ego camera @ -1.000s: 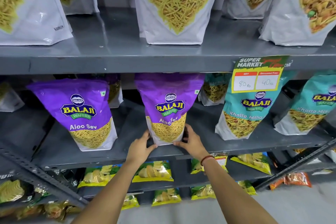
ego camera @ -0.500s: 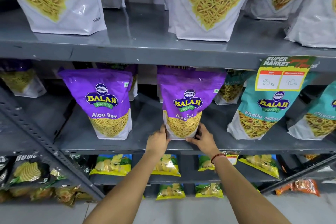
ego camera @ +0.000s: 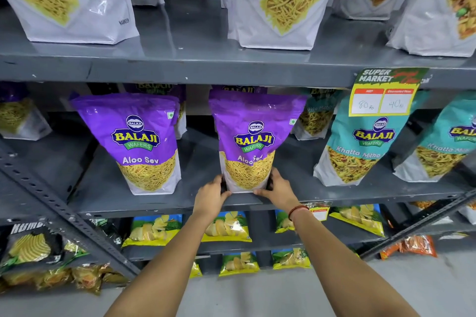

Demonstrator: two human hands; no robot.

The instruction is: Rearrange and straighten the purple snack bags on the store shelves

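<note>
Two purple Aloo Sev bags stand upright on the middle grey shelf (ego camera: 108, 195). The middle purple bag (ego camera: 253, 136) is gripped at its base from both sides: my left hand (ego camera: 210, 195) at its lower left corner, my right hand (ego camera: 277, 186) at its lower right corner. Its front is slightly creased across the label. The left purple bag (ego camera: 139, 136) stands free about a hand's width to its left. More purple bags (ego camera: 157, 89) show partly behind both, near the back of the shelf.
Teal Khatta Mitha bags (ego camera: 360, 141) stand to the right under a yellow price tag (ego camera: 381, 100). Large white sev pouches (ego camera: 278, 0) fill the upper shelf. Yellow chip packets (ego camera: 226, 226) lie on lower shelves. A slanted metal brace (ego camera: 59, 208) crosses at the left.
The view has shifted so the shelf sits further right. Both hands have closed in tighter around the base of the middle purple bag, which has been pushed slightly back.
</note>
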